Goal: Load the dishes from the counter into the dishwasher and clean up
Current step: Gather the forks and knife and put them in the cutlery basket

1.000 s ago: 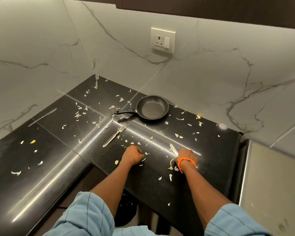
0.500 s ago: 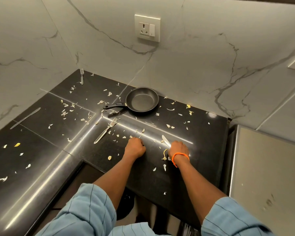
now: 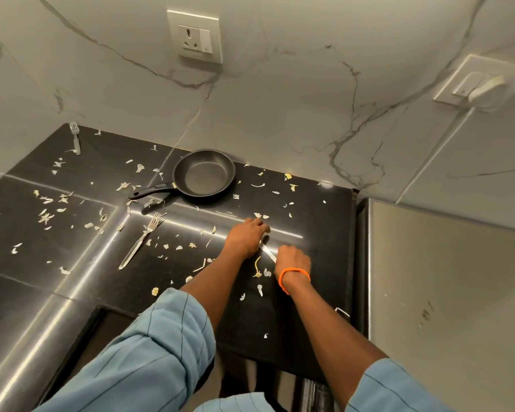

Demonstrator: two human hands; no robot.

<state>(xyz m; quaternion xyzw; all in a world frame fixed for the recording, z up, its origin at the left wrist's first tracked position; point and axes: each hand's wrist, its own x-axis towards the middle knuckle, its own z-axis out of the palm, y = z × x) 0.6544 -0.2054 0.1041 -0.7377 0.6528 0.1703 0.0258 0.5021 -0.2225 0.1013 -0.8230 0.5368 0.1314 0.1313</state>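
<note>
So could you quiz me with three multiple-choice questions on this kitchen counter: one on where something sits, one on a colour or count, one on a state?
1. Where is the frying pan?
A. by the back wall
B. at the counter's front edge
C. in the person's hands

2. What colour is the band on the right wrist?
A. green
B. orange
C. white

3. What is in the frying pan?
A. water
B. a fork
C. nothing

Answers: 1 A, the pan sits on the counter close to the marble wall. 2 B, an orange band circles the wrist behind the right hand. 3 C, its dark inside shows bare, while the nearest fork lies on the counter beside it.
</note>
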